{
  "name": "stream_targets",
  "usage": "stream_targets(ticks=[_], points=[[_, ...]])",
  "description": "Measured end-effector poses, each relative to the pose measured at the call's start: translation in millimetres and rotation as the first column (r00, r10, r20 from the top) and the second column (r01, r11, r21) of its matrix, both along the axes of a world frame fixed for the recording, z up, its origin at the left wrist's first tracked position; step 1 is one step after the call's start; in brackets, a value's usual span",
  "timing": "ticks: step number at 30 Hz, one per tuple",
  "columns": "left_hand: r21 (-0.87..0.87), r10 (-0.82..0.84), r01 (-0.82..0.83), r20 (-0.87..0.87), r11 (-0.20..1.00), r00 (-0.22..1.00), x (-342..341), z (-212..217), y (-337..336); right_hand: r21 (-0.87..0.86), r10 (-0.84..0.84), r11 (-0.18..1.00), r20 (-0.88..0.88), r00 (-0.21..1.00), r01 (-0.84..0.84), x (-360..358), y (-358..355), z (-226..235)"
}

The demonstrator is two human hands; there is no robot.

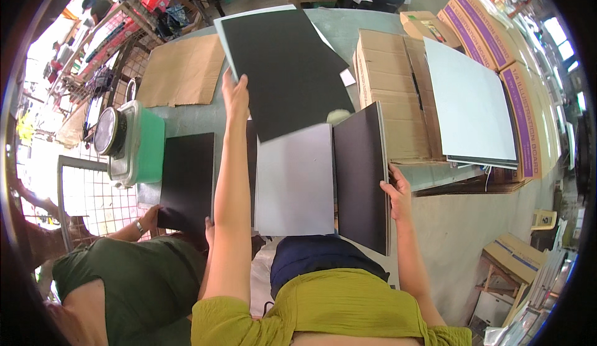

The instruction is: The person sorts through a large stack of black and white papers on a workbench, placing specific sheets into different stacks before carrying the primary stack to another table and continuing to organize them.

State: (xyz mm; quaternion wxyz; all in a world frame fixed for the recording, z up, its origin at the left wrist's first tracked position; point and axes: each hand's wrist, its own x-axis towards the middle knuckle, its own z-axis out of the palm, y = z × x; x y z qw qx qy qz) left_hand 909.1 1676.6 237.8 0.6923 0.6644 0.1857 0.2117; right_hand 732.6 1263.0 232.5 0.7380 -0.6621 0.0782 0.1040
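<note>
My left hand point(235, 96) grips the left edge of a black board point(280, 66), which is tilted and overlaps the far end of a pale grey board point(295, 181). A light edge shows along the black board's left and far sides. On the right, my right hand point(398, 192) is closed on the outer edge of a stack of black-faced boards point(359, 175), which stands at a slant beside the grey board. Its thumb lies on the near face; the fingers are partly hidden behind. A dark strip shows along the grey board's left side.
At left, a co-worker's hands point(148, 219) hold another black board point(186, 181). Beyond it stand a green tub point(147, 144) and a flat cardboard piece point(181, 69). To the right are a cardboard box point(382, 91), white boards point(469, 97) and stacked cartons point(521, 116).
</note>
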Motion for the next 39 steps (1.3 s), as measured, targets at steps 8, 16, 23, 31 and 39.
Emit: stream_targets(ticks=[8, 16, 23, 31, 39], points=[[0.056, -0.355, 0.361, -0.094, 0.931, 0.93, -5.2, -16.6, -104.2, 0.099, -0.065, 0.993, -0.065, 0.996, 0.071, -6.2, -3.1, -3.4], [-0.078, -0.666, 0.681, -0.317, 0.728, 0.676, -222.4, -17.1, -198.4, 0.212, 0.15, 0.967, -0.026, 0.988, -0.141, 1.7, 31.4, 9.5], [0.078, -0.608, 0.662, -0.329, 0.745, 0.723, -248.4, -7.8, -234.8, 0.169, 0.17, 0.973, -0.06, 0.984, -0.158, 1.4, 26.0, 5.8], [0.149, -0.604, 0.666, -0.311, 0.731, 0.734, -248.8, -7.4, -244.9, 0.15, 0.141, 0.98, -0.04, 0.989, -0.133, -2.6, 21.6, 1.2], [0.131, -0.571, 0.629, -0.308, 0.766, 0.761, -242.4, -23.1, -255.6, 0.176, 0.182, 0.969, -0.039, 0.983, -0.172, -1.2, 23.0, 5.0]])
